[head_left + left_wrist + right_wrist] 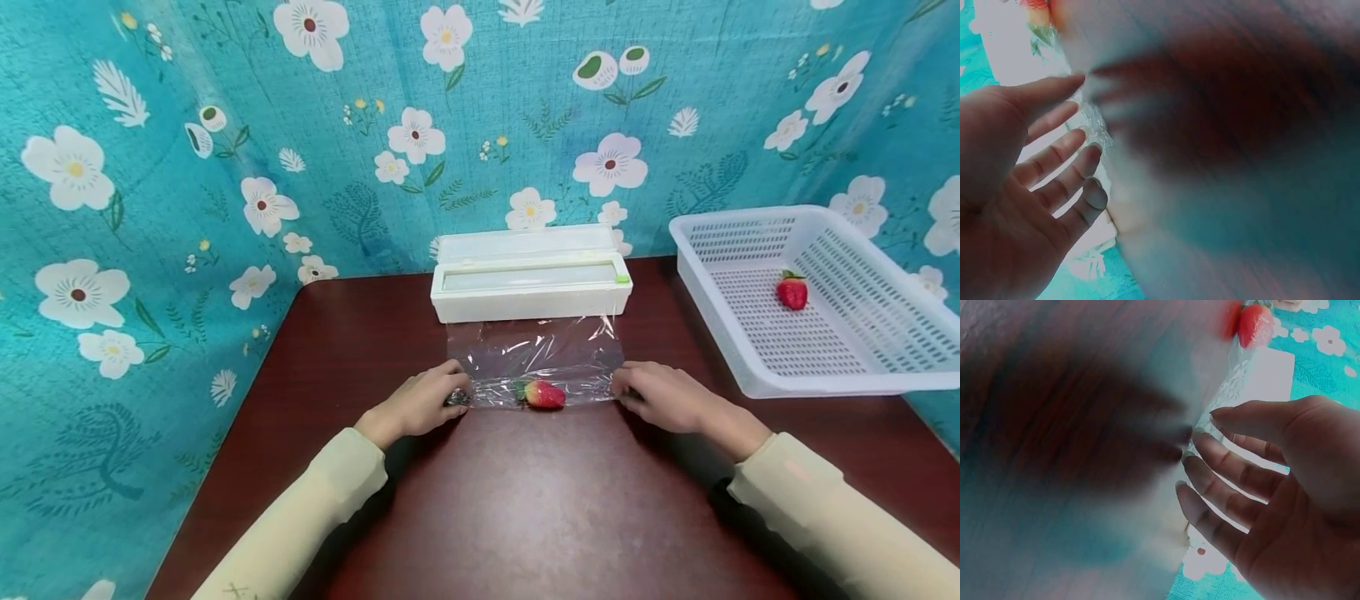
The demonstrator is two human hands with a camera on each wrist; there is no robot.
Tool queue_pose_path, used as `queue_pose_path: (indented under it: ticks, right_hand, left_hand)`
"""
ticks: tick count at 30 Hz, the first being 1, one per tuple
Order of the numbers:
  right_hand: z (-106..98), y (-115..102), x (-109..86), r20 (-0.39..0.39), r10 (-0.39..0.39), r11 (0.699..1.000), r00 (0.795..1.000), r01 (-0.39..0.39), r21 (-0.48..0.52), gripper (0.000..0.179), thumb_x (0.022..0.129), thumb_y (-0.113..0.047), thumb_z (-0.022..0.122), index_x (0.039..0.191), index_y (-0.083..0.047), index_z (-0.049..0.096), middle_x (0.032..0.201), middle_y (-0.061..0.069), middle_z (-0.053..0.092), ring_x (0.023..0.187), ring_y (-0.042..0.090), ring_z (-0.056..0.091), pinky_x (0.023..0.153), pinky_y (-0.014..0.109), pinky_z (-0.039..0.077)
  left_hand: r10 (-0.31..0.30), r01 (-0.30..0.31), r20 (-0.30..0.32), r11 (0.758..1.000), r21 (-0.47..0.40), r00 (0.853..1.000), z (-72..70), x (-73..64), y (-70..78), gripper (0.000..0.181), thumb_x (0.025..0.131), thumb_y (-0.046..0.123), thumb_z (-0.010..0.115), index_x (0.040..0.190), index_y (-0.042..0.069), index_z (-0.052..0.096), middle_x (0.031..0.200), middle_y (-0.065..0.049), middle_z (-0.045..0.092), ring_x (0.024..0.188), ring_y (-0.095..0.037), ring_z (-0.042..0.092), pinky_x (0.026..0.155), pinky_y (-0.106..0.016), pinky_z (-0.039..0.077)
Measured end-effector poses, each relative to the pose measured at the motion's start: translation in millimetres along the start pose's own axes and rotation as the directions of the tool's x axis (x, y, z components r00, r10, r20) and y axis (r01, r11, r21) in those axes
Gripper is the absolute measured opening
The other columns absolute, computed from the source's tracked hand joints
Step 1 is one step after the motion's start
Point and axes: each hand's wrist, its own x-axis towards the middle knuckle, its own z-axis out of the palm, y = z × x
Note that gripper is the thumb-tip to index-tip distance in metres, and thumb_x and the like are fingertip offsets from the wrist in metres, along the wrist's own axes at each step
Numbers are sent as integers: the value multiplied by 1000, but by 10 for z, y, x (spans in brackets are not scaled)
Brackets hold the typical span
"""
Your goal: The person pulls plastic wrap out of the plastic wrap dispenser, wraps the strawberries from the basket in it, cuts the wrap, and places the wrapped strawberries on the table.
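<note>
A strawberry (545,394) lies on its side in the near edge of a clear sheet of cling film (536,350), which is folded and wrinkled around it. My left hand (420,400) holds the film's left end between thumb and fingers, where the plastic is bunched. At the opposite end my right hand (667,396) holds the film by its fingertips. Both wrist views show the fingers spread, with the tips at the shiny film edge; how firmly they pinch is hard to see. Behind stands the white cling film dispenser (532,304), its lid raised and the film running from its front.
To the right, a white plastic basket (750,354) with slotted walls holds another strawberry (792,290). The dark wooden table (525,517) extends toward me. A teal flowered cloth (360,142) hangs behind and along the sides.
</note>
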Motion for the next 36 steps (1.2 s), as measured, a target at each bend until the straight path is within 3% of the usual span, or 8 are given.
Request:
queue_pose_path:
  ticks: [11,18,25,27,32,36]
  right_hand:
    - [-11,25,19,-11,36,998,999,-35,51,12,91,-6,68,91,-17,63,84,-10,57,77,12,55,64,35,48]
    - [0,21,-3,-45,58,997,997,-56,54,11,93,-7,66,93,-17,61,91,-8,58,82,14,59,64,39,50]
    - [8,54,12,-70,46,995,996,-40,94,10,92,-2,66,93,-12,64,89,-7,62,83,12,60,72,38,51]
    - [8,70,25,-75,55,993,996,-47,110,11,92,-1,68,92,-11,64,86,-8,63,81,11,59,71,37,51]
    - [19,114,33,-121,77,989,990,-60,136,14,91,-1,70,91,-13,62,79,-9,60,74,9,55,67,33,48]
    - [44,159,36,-169,70,984,983,-41,171,17,89,2,71,88,-13,63,75,-10,58,71,8,53,67,30,46]
  left_hand:
    - [75,-77,-70,997,-30,995,16,-24,-2,7,100,11,67,106,13,70,106,0,64,98,-18,66,83,-38,56]
    - [130,-146,-159,984,-99,979,16,-12,-46,8,100,4,64,105,5,69,103,-4,68,96,-17,66,86,-36,55]
    - [88,-124,-127,942,-313,988,-6,-7,-46,8,101,-3,57,105,-1,64,88,-15,69,61,-18,67,58,-24,55]
    - [81,-122,-140,941,-316,987,-3,2,-46,7,101,-2,59,105,-1,64,86,-14,70,65,-18,69,60,-25,56]
    - [58,-101,-161,956,-274,985,-8,21,-66,16,95,4,72,109,0,68,97,-7,73,85,-15,72,79,-33,59]
    - [54,-104,-168,946,-307,984,-20,17,-77,10,96,3,70,105,1,70,92,-7,73,76,-13,70,70,-28,58]
